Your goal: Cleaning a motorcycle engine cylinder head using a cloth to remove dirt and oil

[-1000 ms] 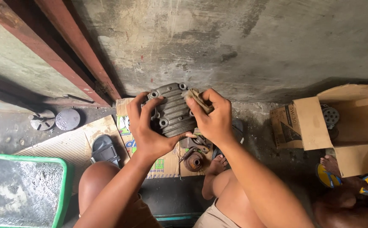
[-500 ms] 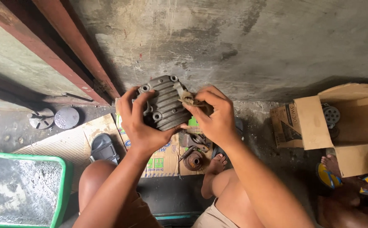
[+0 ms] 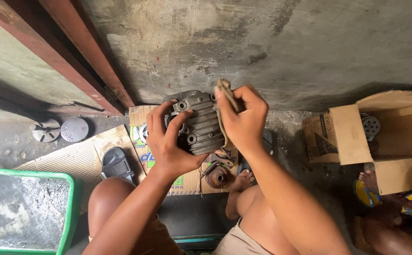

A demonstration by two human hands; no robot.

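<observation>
My left hand (image 3: 168,139) grips a grey finned metal engine part (image 3: 200,123) from its left side and holds it up in front of me. Against the part's right edge my right hand (image 3: 243,118) presses a folded piece of brownish abrasive paper (image 3: 224,97), pinched between thumb and fingers. Below both hands, a rusty round metal piece (image 3: 216,178) and small tools lie on printed cardboard (image 3: 142,151) on the floor.
A green-rimmed tub (image 3: 71,208) sits at the lower left. A black sandal (image 3: 116,164) and two round metal discs (image 3: 59,130) lie left. An open cardboard box (image 3: 395,141) holding a perforated disc (image 3: 370,125) stands right. Another person's foot (image 3: 371,182) shows at the right edge.
Both hands have lifted the finned part a little and turned it. The right hand has slid the abrasive paper up along the part's right edge.
</observation>
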